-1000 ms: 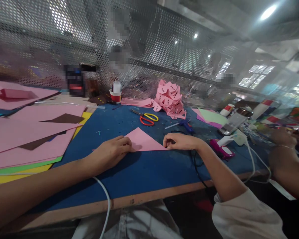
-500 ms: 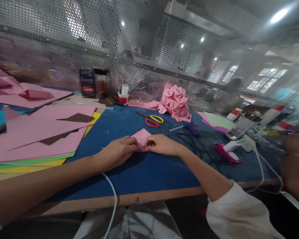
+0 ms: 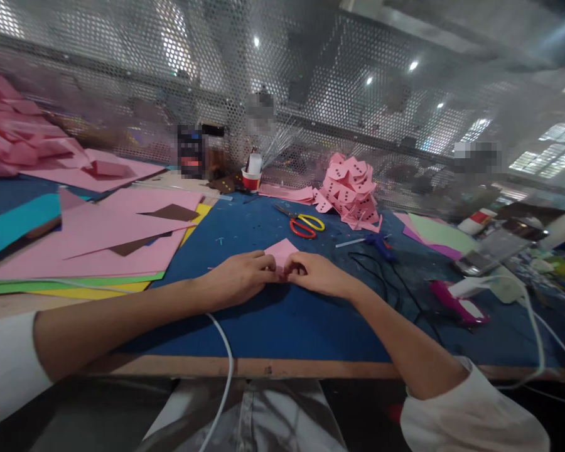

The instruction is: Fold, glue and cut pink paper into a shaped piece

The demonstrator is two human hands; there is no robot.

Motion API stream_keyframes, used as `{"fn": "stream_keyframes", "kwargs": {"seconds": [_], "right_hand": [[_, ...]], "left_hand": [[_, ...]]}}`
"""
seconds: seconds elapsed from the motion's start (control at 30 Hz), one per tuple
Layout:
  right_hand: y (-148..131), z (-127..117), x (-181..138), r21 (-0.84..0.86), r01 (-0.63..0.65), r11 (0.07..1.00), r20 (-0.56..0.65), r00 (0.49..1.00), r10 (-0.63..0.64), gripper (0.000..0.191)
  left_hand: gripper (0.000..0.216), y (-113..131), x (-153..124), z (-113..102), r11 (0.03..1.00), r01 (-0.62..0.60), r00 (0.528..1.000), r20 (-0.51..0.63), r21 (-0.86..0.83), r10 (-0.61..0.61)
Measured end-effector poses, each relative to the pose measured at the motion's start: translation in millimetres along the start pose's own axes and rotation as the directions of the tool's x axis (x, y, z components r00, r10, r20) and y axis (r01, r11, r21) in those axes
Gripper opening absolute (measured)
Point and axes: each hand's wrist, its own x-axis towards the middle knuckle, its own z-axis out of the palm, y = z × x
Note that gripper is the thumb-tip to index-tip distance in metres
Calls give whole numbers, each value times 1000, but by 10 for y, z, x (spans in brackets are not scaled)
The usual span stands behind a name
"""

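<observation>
A small piece of pink paper [image 3: 283, 250] lies on the blue table top, its pointed corner facing away from me. My left hand [image 3: 242, 276] pinches its near left edge with curled fingers. On the near right edge, my right hand [image 3: 317, 273] is closed in a pinch, thumb and fingertips against the paper. The two hands almost meet, and the fingertips partly hide the near edge. Beyond them rest scissors [image 3: 304, 224] with one red and one yellow handle. A blue glue gun [image 3: 379, 245] lies to the right of the scissors.
Sheets of coloured paper [image 3: 117, 251] cover the left side. A pile of folded pink pieces with dark dots [image 3: 351, 191] stands at the back, near a paper cup [image 3: 251, 179]. A magenta device [image 3: 459, 302] and cables lie right. A white cable [image 3: 226, 351] crosses the front edge.
The camera view has turned left, so everything appears shifted to the right. Both hands still pinch the pink paper, with fingers only slightly moved.
</observation>
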Motion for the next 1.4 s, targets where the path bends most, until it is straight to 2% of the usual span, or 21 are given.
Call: {"fn": "stream_keyframes", "kwargs": {"seconds": [0.23, 0.43, 0.77, 1.03, 1.4], "right_hand": [[30, 4, -19, 8, 23, 1000, -3, 1000, -23, 11], [59, 20, -11, 41, 40, 998, -1, 999, -40, 11], [48, 5, -22, 46, 39, 998, -7, 999, -38, 10], [94, 39, -2, 67, 39, 997, -17, 999, -38, 9], [87, 34, -6, 60, 28, 998, -21, 999, -27, 8]], "left_hand": [[32, -62, -35, -54, 996, -4, 999, 37, -93, 8], [32, -105, -131, -78, 983, -8, 1000, 19, -183, 11], [35, -93, -236, -193, 986, 14, 1000, 17, -166, -11], [34, -131, -387, -173, 986, 33, 999, -26, -166, -38], [34, -154, -499, -171, 980, 95, 994, -30, -172, -102]]}}
